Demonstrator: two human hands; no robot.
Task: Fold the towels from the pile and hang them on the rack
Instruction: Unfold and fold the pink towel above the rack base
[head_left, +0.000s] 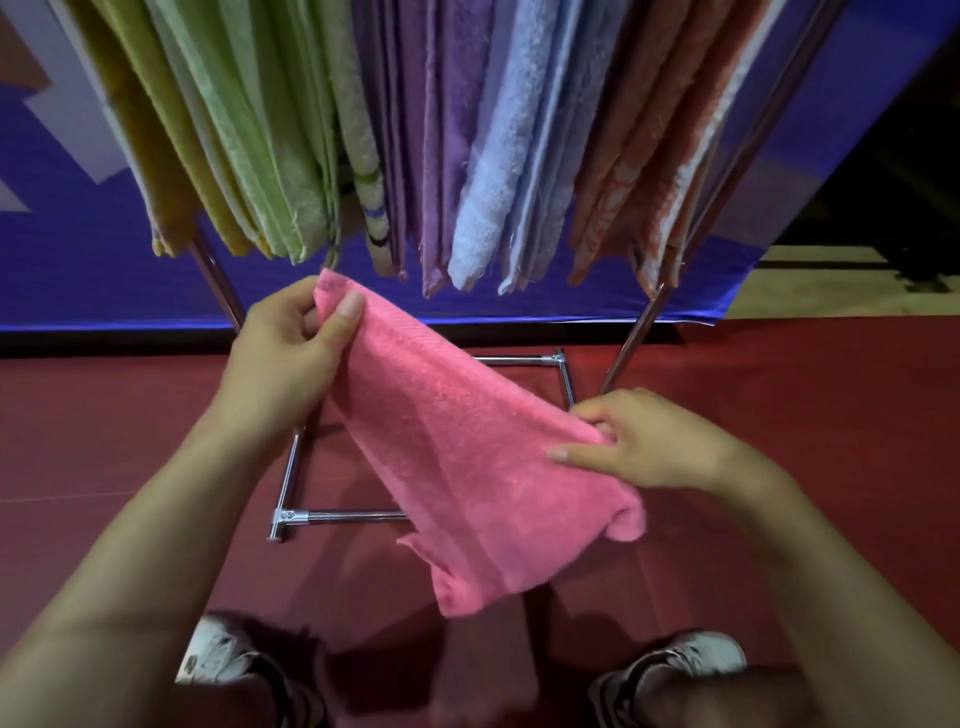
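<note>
Left hand (283, 340) pinches the upper corner of a pink towel (467, 457), thumb lying across the front of the cloth and the other fingers curled behind it. Lower and to the right, the right hand (639, 447) grips the towel's opposite edge, its fingers curled into the fabric with the thumb stretched along the near side. Between the two hands the pink towel hangs in the air as a slanted sheet, high at the left and low at the right, and its loose bottom end droops toward the person's shoes (223, 649). It is held just in front of the rack (631, 338), below the hems of the towels already hanging there. Those hang close together in a row: yellow towels (156, 145) at the left, then green towels (270, 145), a striped towel (371, 208), purple towels (431, 156), light blue towels (498, 171) and orange towels (639, 156) at the right. The rack's chrome legs and base bars stand on a dark red floor (104, 441). Behind the rack runs a blue wall panel (78, 260).
</note>
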